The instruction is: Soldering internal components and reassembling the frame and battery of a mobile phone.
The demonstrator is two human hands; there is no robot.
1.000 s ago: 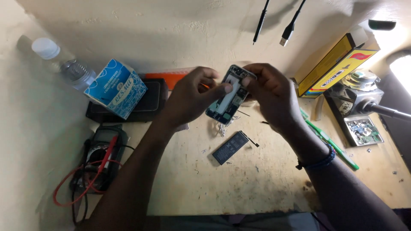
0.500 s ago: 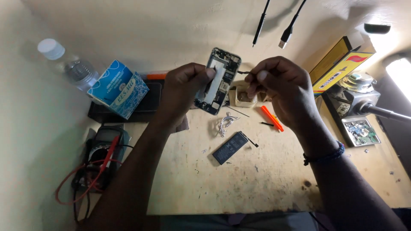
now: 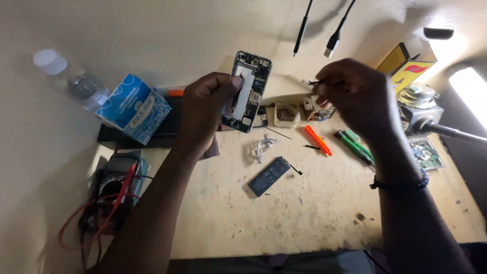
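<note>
My left hand (image 3: 205,109) holds an opened phone chassis (image 3: 247,91) upright above the wooden bench, thumb pressed on its inner side beside a white strip. My right hand (image 3: 355,94) is raised to the right of it, apart from the phone, fingertips pinched on a small dark part (image 3: 313,82) that is too tiny to identify. Below, a black phone battery (image 3: 269,175) lies flat on the bench, with a coiled white cable (image 3: 264,147) just above it.
A blue tissue box (image 3: 134,108) and a plastic bottle (image 3: 71,78) sit at the left, a multimeter with red leads (image 3: 114,185) lower left. Orange (image 3: 318,140) and green tools (image 3: 355,147), a small tray (image 3: 286,114), a yellow box (image 3: 406,63) and hanging cables (image 3: 337,30) surround the work area.
Both hands have drawn apart: the left lifted the phone chassis up and leftward, while the right pulled away to the right with a small part pinched.
</note>
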